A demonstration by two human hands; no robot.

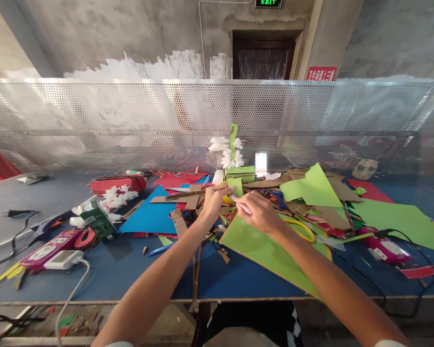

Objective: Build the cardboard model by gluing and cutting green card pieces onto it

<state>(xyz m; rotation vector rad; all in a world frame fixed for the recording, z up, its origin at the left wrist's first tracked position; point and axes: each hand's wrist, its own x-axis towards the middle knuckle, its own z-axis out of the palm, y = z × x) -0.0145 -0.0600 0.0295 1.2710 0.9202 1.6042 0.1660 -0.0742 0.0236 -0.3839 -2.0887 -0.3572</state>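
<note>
My left hand (214, 200) is closed on a small piece of green card (236, 184), pinched at its lower left. In a writing grip, my right hand (262, 211) holds a pale pink pen (243, 206), its tip by the card's lower edge. Just behind the hands stands a green box-shaped piece (240, 173). A green hooked strip (233, 140) with white tissue-like tufts (228, 156) rises behind it. Below my right hand lies a large green sheet (271, 250).
Scraps of cardboard (331, 217), a blue sheet (148, 214) and green sheets (401, 221) clutter the table. At left are a glue gun (50, 226), a green box (98, 221) and a magenta power strip (52, 248). A perforated metal screen (130, 125) runs along the back.
</note>
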